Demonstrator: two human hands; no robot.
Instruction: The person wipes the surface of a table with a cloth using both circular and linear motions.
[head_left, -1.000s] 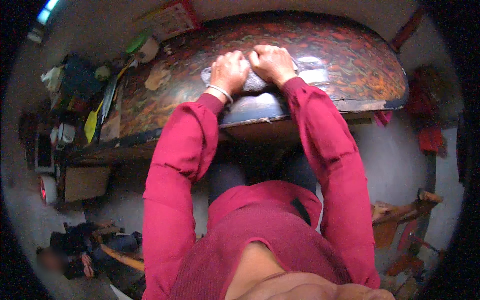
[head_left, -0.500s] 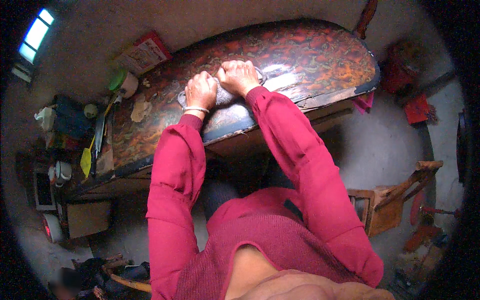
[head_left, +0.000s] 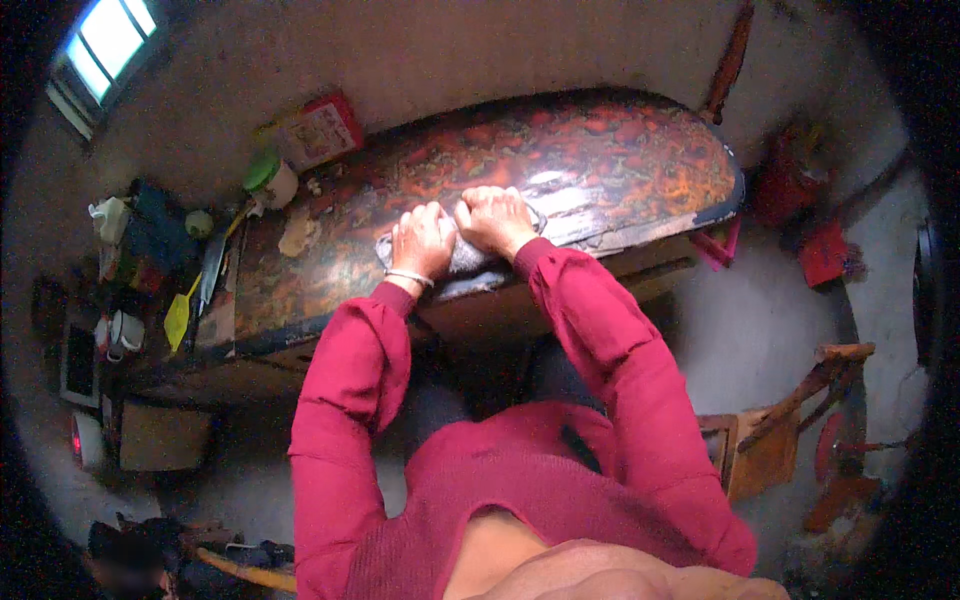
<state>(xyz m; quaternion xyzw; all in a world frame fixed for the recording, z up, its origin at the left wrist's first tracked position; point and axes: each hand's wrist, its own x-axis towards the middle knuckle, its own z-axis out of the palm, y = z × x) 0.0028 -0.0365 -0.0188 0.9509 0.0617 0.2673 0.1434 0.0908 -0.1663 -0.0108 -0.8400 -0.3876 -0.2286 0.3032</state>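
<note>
The left hand (head_left: pixel 422 240) and the right hand (head_left: pixel 495 219) are clamping the crumpled grey fabric cloth (head_left: pixel 469 258) on the mottled red-brown tabletop (head_left: pixel 640 148). It is now lying closer to the near edge; apparently they are drawing it bodyward. Print on the red-and-white rectangular sheet (head_left: pixel 316 130) is appearing unreadable.

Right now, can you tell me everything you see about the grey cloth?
The cloth is grey and looks soft and fuzzy, like towelling. It lies bunched on the shiny, patterned tabletop, near the front edge. The left hand and right hand grip it from above, hiding much of it; parts show between and beside them. I can't tell whether it's wet.
</note>
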